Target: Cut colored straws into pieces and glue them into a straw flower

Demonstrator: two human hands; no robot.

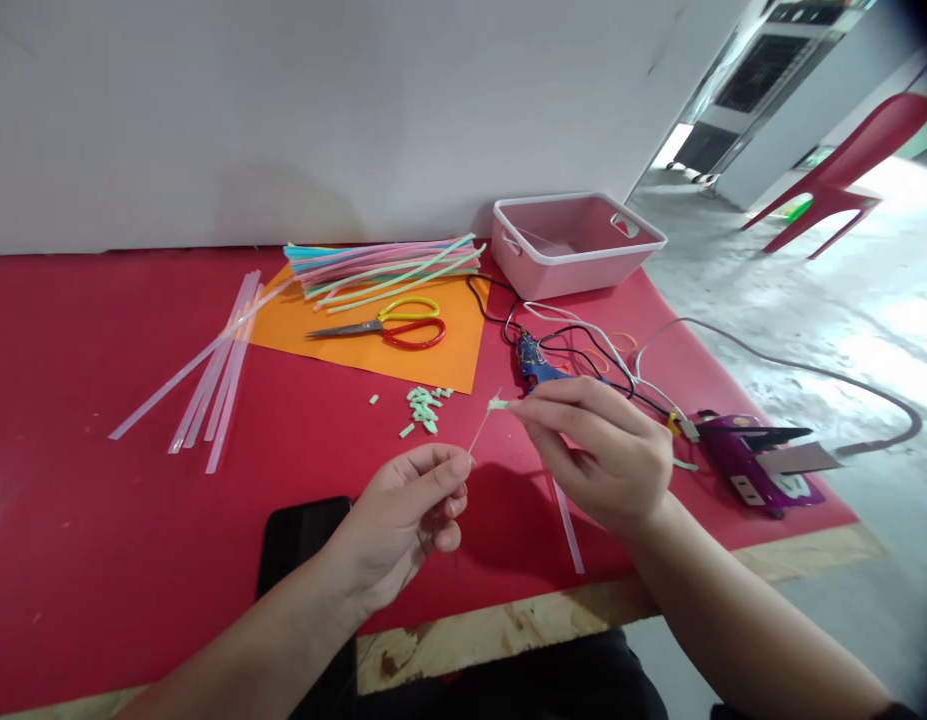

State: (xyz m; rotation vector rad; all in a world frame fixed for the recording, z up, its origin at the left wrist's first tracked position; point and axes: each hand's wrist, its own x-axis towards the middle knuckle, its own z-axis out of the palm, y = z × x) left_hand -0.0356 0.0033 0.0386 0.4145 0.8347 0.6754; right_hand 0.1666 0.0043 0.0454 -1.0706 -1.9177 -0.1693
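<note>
The red table top [95, 560] spreads widest in front of the person; the pink basket [583, 278] sits toward its back, right of the orange sheet [455, 355]; a bundle of coloured stems [388, 265] lies across that sheet's rear, with the scissors [377, 326] just in front, blades pointing left; nearer me I see the right hand [605, 450], thumb and fingertips pinching a small green piece, and the left hand [414, 510], thumb and forefinger pressed together on a thin strand, its other fingers loosely curled; a small heap of green bits [429, 426] lies on the table beyond the left hand; the strand [479, 432] slants up from the left pinch toward the right fingertips; smallest is the held green piece [499, 404], at the strand's upper end, though I cannot tell whether it is threaded on or merely against it; I'd say the neat way is to grip the strand close to its tip so it cannot bend, pinch the piece lightly enough not to crush it, and line both up straight.
</note>
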